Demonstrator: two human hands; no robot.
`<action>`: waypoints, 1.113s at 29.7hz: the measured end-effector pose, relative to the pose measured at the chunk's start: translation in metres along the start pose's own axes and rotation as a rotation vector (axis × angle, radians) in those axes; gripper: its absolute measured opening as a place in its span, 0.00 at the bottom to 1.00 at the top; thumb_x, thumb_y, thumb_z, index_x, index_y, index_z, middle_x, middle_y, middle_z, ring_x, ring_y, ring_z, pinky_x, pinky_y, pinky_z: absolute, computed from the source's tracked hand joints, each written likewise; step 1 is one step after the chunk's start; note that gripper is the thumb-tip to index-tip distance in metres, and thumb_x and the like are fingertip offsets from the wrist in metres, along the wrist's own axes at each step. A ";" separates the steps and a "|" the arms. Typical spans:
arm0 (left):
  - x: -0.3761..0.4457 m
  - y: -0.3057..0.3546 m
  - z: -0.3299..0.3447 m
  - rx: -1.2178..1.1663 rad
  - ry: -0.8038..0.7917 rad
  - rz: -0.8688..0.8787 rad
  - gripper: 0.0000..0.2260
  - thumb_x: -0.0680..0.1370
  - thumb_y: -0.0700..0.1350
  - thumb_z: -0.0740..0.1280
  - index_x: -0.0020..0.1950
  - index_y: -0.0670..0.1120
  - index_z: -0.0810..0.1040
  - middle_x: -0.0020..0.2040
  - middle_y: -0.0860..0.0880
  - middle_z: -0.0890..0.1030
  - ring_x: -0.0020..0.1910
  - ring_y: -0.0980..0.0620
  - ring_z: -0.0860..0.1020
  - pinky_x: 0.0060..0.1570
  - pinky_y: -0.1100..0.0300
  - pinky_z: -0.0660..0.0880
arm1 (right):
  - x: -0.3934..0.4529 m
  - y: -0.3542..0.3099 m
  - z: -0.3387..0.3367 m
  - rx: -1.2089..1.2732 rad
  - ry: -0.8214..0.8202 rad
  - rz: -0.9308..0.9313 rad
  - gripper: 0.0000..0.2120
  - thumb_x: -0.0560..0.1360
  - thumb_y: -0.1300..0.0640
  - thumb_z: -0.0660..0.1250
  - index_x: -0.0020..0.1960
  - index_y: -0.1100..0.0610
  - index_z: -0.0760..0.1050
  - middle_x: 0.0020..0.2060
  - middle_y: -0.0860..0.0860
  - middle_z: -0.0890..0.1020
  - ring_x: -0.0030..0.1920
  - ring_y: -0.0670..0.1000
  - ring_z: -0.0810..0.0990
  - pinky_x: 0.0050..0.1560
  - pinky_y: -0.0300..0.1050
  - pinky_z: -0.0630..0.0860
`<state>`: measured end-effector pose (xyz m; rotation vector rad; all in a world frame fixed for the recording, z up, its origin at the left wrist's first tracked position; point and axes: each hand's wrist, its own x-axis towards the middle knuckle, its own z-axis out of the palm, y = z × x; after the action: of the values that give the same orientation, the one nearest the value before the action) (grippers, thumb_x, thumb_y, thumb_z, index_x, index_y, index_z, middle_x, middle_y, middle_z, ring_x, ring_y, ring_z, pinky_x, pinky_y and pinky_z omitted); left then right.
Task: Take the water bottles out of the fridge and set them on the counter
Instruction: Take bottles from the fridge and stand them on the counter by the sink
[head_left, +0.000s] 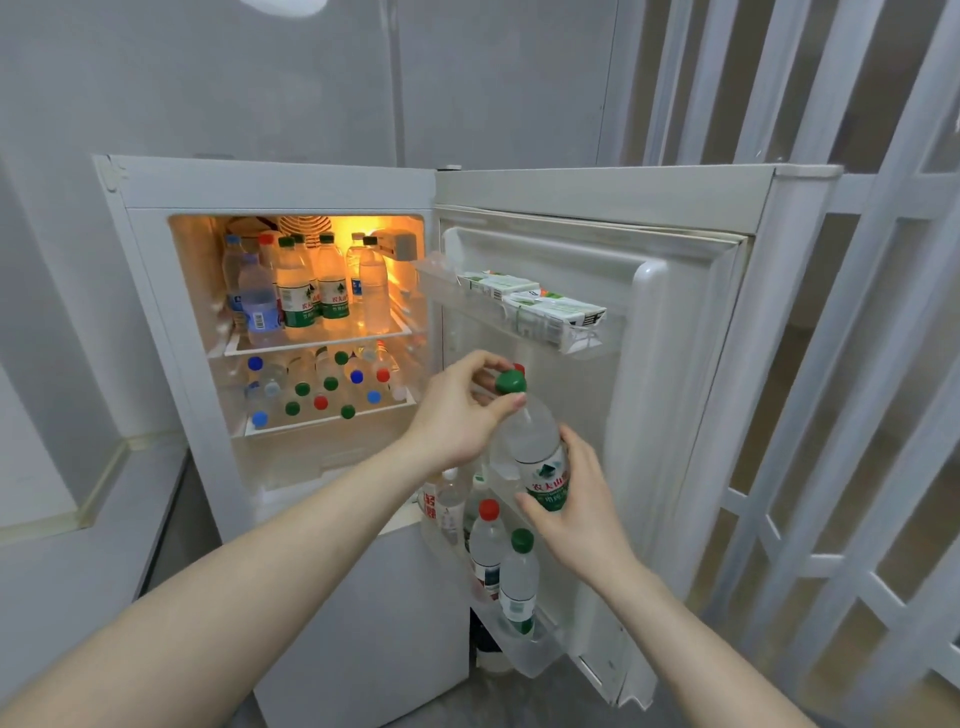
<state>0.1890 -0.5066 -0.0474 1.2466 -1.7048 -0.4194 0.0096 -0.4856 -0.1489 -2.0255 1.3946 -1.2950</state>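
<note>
At centre frame, the left hand (457, 415) pinches the green cap and the right hand (576, 512) grasps the label of 1 clear plastic water bottle (535, 447) lifted above the white fridge door's lower shelf (524, 657); condensation could let it slip onto the bottles below.

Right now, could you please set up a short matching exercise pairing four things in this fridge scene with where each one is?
Things:
1. green-capped bottle
2. cartons
3. red-capped bottle
4. labelled standing bottles

Places:
A. lower door rack
B. upper lit shelf inside the fridge
C. held between the left hand and right hand
D. upper door rack

Pairs: 1-C, 2-D, 3-A, 4-B
</note>
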 end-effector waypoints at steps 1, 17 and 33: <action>0.002 0.004 0.003 0.009 -0.015 0.018 0.13 0.75 0.50 0.77 0.58 0.52 0.81 0.47 0.59 0.82 0.46 0.63 0.80 0.48 0.68 0.77 | 0.009 0.003 0.002 0.025 0.011 0.031 0.38 0.73 0.51 0.78 0.77 0.48 0.63 0.70 0.42 0.72 0.71 0.41 0.70 0.70 0.40 0.69; 0.054 -0.061 0.059 0.089 -0.270 -0.289 0.35 0.72 0.51 0.78 0.75 0.47 0.68 0.65 0.53 0.77 0.58 0.54 0.78 0.60 0.60 0.76 | 0.040 0.039 0.012 0.249 0.052 0.153 0.30 0.75 0.49 0.75 0.73 0.47 0.66 0.62 0.43 0.79 0.64 0.46 0.78 0.64 0.49 0.78; -0.066 -0.039 -0.024 -0.156 0.477 -0.306 0.24 0.75 0.47 0.78 0.67 0.56 0.73 0.62 0.59 0.81 0.62 0.57 0.80 0.54 0.59 0.81 | 0.053 -0.021 -0.008 0.405 -0.305 -0.207 0.33 0.67 0.62 0.81 0.67 0.42 0.76 0.62 0.40 0.82 0.63 0.47 0.81 0.60 0.50 0.80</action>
<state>0.2322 -0.4595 -0.0957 1.3655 -1.0655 -0.3875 0.0187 -0.5207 -0.1045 -2.0098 0.7353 -1.1700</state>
